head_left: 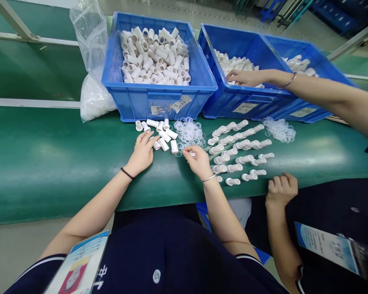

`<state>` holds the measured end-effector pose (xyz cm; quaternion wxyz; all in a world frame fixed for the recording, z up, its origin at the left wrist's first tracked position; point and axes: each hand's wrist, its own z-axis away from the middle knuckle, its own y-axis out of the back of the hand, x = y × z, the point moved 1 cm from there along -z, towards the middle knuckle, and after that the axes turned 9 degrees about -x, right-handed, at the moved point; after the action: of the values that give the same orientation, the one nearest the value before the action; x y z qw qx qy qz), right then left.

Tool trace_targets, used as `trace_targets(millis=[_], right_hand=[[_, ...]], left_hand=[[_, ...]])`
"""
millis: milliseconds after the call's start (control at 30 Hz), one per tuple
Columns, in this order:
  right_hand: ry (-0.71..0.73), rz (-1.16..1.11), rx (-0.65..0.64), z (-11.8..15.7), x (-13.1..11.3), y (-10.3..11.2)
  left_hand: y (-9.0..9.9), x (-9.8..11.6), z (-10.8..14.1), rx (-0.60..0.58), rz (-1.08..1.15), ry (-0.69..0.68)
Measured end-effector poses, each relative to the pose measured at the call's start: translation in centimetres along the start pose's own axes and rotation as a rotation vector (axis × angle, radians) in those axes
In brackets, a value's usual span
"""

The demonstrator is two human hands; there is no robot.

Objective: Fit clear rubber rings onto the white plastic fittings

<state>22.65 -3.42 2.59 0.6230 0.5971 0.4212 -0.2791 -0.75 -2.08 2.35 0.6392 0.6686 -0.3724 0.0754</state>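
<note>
Reaching at frame centre, our left hand (142,152) lay spread and loose on the tubes (163,136), gripping none; our right hand (198,160) pinched what looked like a ring beside the rings (188,132). We judged a nudge could roll tubes toward the table (49,163) edge below. Bins (159,98) closed the top, a co-worker's rows (242,149) crowded the right; room lay left.

two blue bins (159,98) (248,102) of white tubes sit behind, a clear plastic bag (92,61) to their left.
</note>
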Motion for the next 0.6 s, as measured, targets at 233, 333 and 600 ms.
trace_targets(millis=[233,333,600], right_hand=[[-0.006,0.564,0.029,-0.4,0.6,-2.5],[-0.01,0.593,0.028,-0.6,0.6,-2.6],[0.031,0.59,0.073,-0.1,0.7,-1.6]], left_hand=[[-0.7,-1.3,0.3,-0.093,-0.062,0.024],[-0.3,-1.0,0.6,-0.122,-0.018,0.029],[-1.0,0.6,1.5,-0.188,0.36,0.084]])
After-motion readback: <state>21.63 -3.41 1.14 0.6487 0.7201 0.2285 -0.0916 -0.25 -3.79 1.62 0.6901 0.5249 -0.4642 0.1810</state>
